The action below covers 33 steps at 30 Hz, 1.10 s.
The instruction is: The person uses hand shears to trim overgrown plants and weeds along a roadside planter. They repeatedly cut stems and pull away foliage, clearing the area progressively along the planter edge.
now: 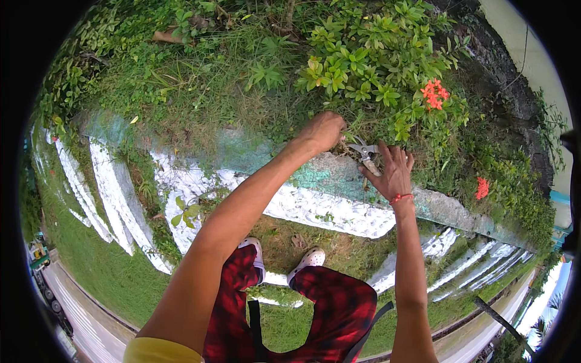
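Observation:
A pair of pruning shears (363, 149) rests in my right hand (394, 174), its handles spread between thumb and fingers. The curved blades part toward the left, just above a weathered concrete ledge (333, 170). My left hand (323, 130) is closed around thin weed stems (346, 144) beside the blade tips; its fingertips are partly hidden. Grass and dry stalks surround both hands. Right behind them grows a leafy shrub (358, 63) with a red flower cluster (435, 94).
White-painted wall faces (331, 213) drop below the ledge. My feet, in white clogs (313, 257), stand on grass at its base. A second red flower cluster (482, 188) grows at right. Behind me runs a paved road (86, 308), with a leaning post (501, 322) near it.

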Each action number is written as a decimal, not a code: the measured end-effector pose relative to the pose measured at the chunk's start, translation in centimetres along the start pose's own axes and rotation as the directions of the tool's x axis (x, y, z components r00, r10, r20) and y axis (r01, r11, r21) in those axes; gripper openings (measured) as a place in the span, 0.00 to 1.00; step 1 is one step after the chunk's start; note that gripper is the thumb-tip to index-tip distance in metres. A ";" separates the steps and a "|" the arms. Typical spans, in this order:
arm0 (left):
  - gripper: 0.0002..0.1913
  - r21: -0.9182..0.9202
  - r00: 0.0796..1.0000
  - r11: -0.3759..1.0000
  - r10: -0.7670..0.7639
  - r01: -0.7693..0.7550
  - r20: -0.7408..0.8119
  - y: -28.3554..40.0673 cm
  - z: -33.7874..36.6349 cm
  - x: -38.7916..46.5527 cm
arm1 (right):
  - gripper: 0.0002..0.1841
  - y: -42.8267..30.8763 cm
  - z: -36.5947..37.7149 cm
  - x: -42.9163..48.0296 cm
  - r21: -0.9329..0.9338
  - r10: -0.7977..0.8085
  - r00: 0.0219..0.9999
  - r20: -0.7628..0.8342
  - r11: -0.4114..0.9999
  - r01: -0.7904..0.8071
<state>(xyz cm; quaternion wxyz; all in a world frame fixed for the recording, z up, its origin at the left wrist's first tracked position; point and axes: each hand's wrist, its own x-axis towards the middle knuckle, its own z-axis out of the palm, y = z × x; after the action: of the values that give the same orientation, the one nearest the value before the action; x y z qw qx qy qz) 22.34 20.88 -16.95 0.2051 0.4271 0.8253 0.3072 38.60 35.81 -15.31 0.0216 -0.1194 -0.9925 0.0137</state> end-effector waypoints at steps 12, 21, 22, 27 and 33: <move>0.20 0.164 0.859 0.983 0.151 -0.079 -0.490 -2.3 -0.4 -0.4 | 0.31 -2.5 0.4 0.4 0.191 0.002 1.000 -0.006 0.982 -0.001; 0.30 0.184 0.924 0.979 -0.011 0.088 -0.382 -6.0 -4.4 -3.0 | 0.42 2.8 0.5 0.0 -0.147 -0.088 0.952 -0.293 0.988 0.046; 0.30 0.254 0.921 0.960 -0.010 0.118 -0.390 -5.7 -4.3 -3.4 | 0.40 0.8 -0.3 0.2 -0.108 -0.018 0.987 -0.163 0.994 0.001; 0.37 0.358 0.962 0.930 0.014 0.088 -0.273 -2.5 -3.3 -1.4 | 0.37 -0.8 0.2 2.1 -0.233 0.063 0.952 -0.299 0.963 -0.137; 0.45 0.206 0.917 0.935 -0.208 0.288 -0.342 0.3 2.8 2.7 | 0.37 0.5 1.3 1.9 -0.273 0.120 0.944 -0.308 0.939 -0.208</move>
<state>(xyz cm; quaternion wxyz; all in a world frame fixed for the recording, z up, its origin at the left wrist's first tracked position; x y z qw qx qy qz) 22.73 24.22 -18.96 0.0525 0.2862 0.9273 0.2354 36.79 36.77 -16.59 0.1456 -0.2052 -0.9555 -0.1538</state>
